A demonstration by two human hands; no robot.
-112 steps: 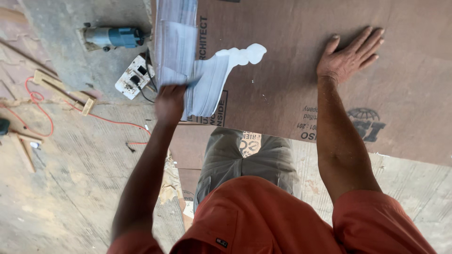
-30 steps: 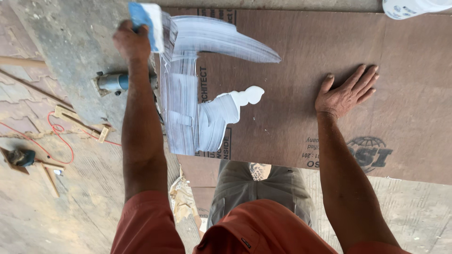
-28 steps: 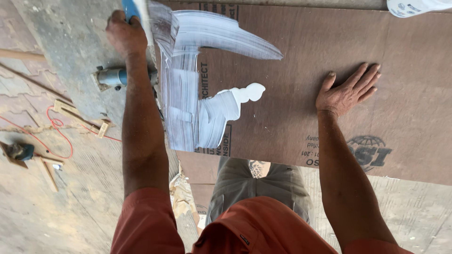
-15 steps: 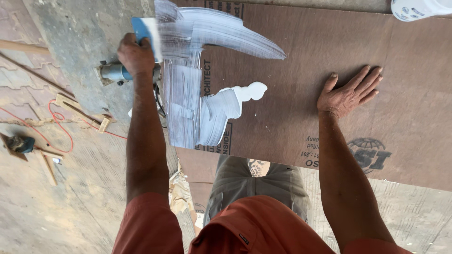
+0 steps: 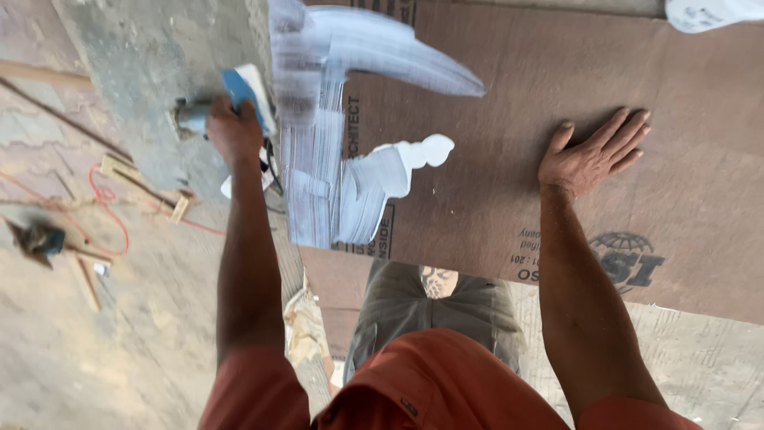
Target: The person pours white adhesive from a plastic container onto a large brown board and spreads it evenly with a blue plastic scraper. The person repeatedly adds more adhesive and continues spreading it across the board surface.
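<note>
Head view: left hand (image 5: 232,127) grip clamped on blue spreader (image 5: 239,89); right hand (image 5: 593,151) flat, fingers apart, on board (image 5: 557,72).

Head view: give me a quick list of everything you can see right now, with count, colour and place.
Plywood board: one, brown, across the upper right, printed marks on it.
White paste: streaks and one blob, white, on the board's left part.
Spreader: one, blue and white, in the left hand, off the board's left edge.
Power tool: one, blue-grey, on the floor past the left hand.
Cable: one, red, looping over the floor at left.
Wood offcuts: several, pale, on the floor at left.
Floor: grey concrete, left side.
Left hand: grips the spreader.
Right hand: flat on the board, fingers spread.
</note>
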